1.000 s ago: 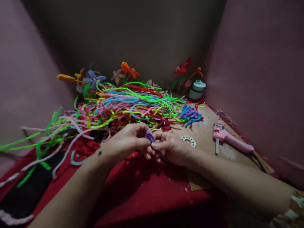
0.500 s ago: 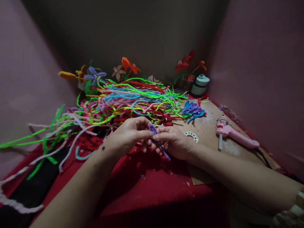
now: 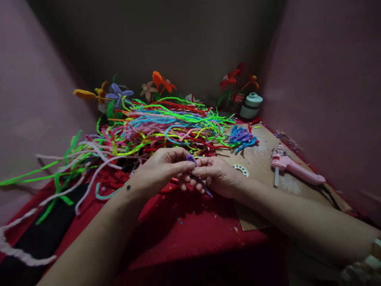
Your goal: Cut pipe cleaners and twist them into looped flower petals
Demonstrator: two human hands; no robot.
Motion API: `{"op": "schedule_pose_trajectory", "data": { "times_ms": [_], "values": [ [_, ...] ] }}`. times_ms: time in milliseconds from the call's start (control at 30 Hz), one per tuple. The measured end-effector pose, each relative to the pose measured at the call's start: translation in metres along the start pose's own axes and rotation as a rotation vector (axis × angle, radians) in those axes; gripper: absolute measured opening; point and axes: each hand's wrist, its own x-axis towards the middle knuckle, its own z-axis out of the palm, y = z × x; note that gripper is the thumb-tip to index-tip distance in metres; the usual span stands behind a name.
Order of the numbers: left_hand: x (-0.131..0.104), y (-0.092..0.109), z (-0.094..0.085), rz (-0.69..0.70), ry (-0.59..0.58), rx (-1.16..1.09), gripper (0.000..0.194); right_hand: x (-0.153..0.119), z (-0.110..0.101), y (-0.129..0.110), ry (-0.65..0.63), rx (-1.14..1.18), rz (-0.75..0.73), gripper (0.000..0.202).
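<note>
A purple pipe cleaner is pinched between both hands above the front of the red-covered table. Its looped upper end sticks up between the thumbs, and a short tail hangs below the fingers. My left hand grips it with thumb and forefinger. Closed on the same piece from the other side is my right hand. Part of the pipe cleaner is hidden by the fingers. Behind the hands spreads a big heap of pipe cleaners in many colours.
On a brown board lie a pink glue gun, a bundle of purple and blue pipe cleaners and a white ring with holes. Fuzzy flowers and a pale green-capped bottle stand at the back.
The fingers have shifted slightly on the purple pipe cleaner; less of its looped top and tail shows now. Both hands stay in nearly the same place.
</note>
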Motion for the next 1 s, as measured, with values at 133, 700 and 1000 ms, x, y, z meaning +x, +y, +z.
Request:
{"op": "schedule_pose_trajectory", "data": {
  "times_ms": [133,700,1000],
  "values": [
    [0.0,-0.005,-0.004,-0.017,0.087,-0.017,0.02,-0.002,0.0,-0.002,0.009,0.05,0.005,0.016],
    [0.005,-0.005,0.002,0.034,0.161,0.163,0.021,-0.005,0.01,-0.001,0.334,-0.391,-0.259,0.01],
    [0.005,-0.005,0.011,0.0,0.234,0.208,0.025,-0.005,0.014,-0.002,0.38,-0.514,-0.29,0.007]
  ]
}}
